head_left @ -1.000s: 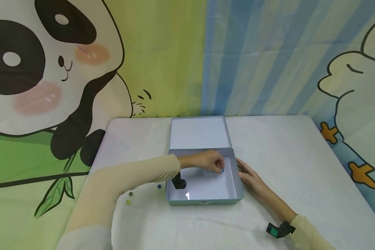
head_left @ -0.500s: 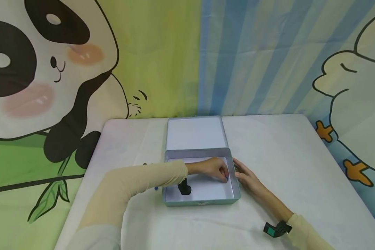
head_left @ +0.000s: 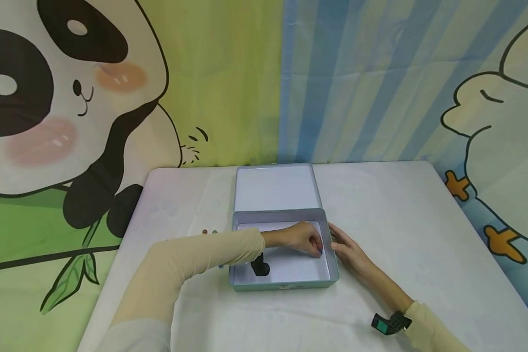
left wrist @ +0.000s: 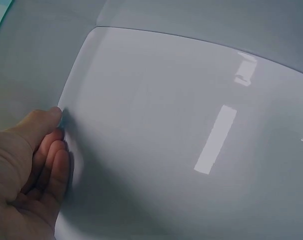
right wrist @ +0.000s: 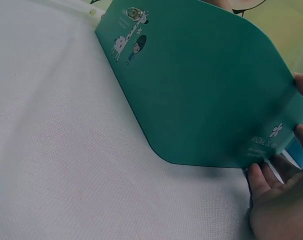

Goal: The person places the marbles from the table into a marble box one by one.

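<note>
- A painted panda [head_left: 79, 88] fills the left part of the backdrop, beyond the table [head_left: 405, 210].
- A cream sleeve [head_left: 189, 264] reaches across the table; just behind it lie a brown bead [head_left: 205, 231] and a green bead [head_left: 215, 231], and another bead [head_left: 221, 266], blue, is mostly hidden at its front edge.
- The box [head_left: 286, 287], green outside and pale within, stands in the middle, its lid [head_left: 278, 188] laid back behind it.
- Inside the box, near its right wall, the left hand [head_left: 301, 237] pinches a small blue piece [left wrist: 61, 121] between thumb and fingers, just above or on the floor; contact cannot be told.
- Outside that wall, the right hand [head_left: 349, 249] rests its spread fingertips against the box, gripping nothing.
- A black wrist device [head_left: 391, 323] sits by the right cuff.
- A painted bird [head_left: 506, 122] ends the row.
</note>
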`<state>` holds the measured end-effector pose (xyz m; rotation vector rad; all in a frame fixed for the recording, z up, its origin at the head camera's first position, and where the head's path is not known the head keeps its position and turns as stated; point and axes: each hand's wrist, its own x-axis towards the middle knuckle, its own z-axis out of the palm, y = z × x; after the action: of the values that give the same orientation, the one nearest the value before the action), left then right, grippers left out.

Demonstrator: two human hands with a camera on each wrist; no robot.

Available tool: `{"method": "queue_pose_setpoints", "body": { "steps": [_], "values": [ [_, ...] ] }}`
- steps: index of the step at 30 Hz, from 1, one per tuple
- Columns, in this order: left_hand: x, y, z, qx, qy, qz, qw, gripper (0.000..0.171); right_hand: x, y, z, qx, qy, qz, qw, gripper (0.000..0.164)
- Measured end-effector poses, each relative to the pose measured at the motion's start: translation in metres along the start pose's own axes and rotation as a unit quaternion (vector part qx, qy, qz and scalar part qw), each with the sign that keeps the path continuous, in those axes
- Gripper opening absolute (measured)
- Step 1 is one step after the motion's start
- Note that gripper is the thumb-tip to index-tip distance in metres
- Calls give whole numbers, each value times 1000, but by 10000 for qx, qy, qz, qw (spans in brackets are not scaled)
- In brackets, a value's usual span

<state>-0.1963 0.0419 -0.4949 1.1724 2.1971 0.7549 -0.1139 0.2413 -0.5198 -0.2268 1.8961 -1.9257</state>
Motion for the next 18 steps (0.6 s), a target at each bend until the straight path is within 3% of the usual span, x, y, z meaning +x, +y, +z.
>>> {"method": "queue_pose_setpoints", "body": {
  "steps": [11, 18],
  "values": [
    [-2, -1, 0, 1, -17, -54, 10000, 17, 0, -1, 2, -37, 65, 151, 9999, 70],
    [-15, 6, -21, -312, -144, -47, 9994, 25, 0, 2, 0, -10, 65, 95, 9999, 69]
  ]
}}
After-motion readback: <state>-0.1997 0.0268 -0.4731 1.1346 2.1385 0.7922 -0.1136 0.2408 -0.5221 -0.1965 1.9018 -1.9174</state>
